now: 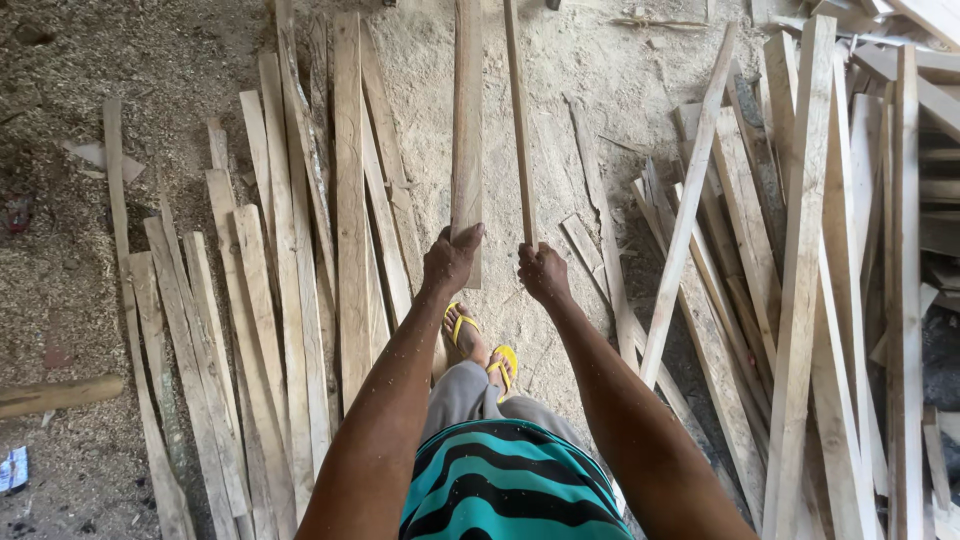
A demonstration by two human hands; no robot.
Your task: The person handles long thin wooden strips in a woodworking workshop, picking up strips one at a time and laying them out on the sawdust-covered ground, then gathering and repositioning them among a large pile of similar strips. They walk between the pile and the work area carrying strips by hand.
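Above sawdust, left hand (450,258) grips plank (467,120) (right hand (543,272): slat (519,120)).

We see a shirt (510,480) with teal and black wavy stripes at 6 o'clock. Our flip-flops (480,345) are yellow, our trousers (462,392) grey. The wood strips (300,300) at 9 o'clock are pale tan.

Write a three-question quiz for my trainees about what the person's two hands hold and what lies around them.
1. True or false: the left hand grips the wide plank.
2. What does the right hand hold? A) a thin strip B) a hammer C) nothing
3. Fill in: the footwear is coloured ____.

Key: 1 true. 2 A. 3 yellow. Loose slats lie on the sawdust floor on both sides.
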